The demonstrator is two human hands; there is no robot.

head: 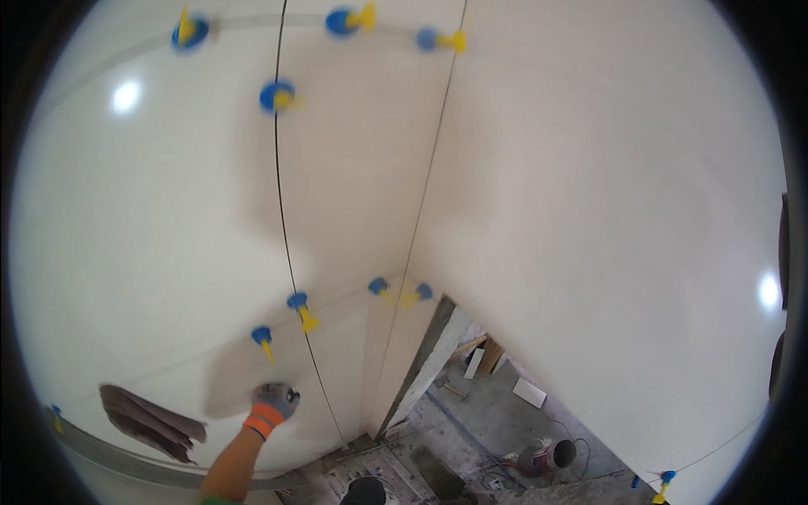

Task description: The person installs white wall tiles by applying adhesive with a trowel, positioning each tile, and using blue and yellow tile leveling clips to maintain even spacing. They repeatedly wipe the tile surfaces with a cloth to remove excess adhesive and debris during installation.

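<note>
My left hand [276,404], in a grey work glove with an orange cuff, is at the lower part of a wall of large cream tiles [170,246]. Its fingers are curled into a fist, and I make out nothing held in it. Contact with the wall cannot be told for sure. Just above the hand a blue and yellow tile levelling clip [262,338] sits on a joint; another levelling clip [299,304] sits where that joint meets a dark upright gap [284,227]. My right hand is out of view.
A dark brown streaked patch [151,423] marks the wall left of my hand. More clips [341,22] line the upper joint. Beyond a doorway edge [420,366], the rough floor [511,416] holds a bucket [548,456], boards and cables. A black round object [365,491] stands below.
</note>
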